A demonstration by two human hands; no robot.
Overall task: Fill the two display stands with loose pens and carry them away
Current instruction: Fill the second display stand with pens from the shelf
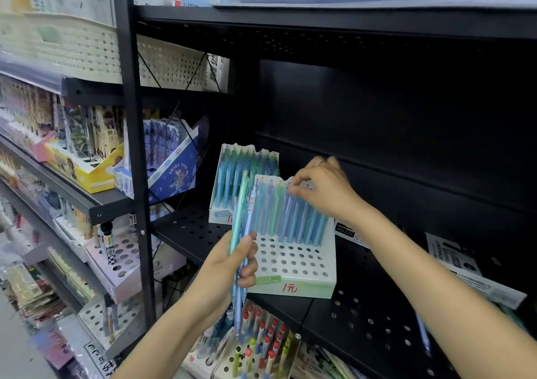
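Fingers (299, 185) of the right hand (325, 190) pinch a pen top in the front display stand (293, 265) on the black shelf (363, 314); the left hand (235, 265) grips 3 or so loose pens (245, 219). Seat each pen upright, filling empty holes row by row.

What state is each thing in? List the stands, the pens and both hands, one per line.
Front display stand: on the black shelf, back rows filled, front holes empty.
Rear display stand: behind it, rows full as far as visible.
Loose pens: bundled upright in the left hand.
Right hand: fingers at the tops of the front stand's pens.
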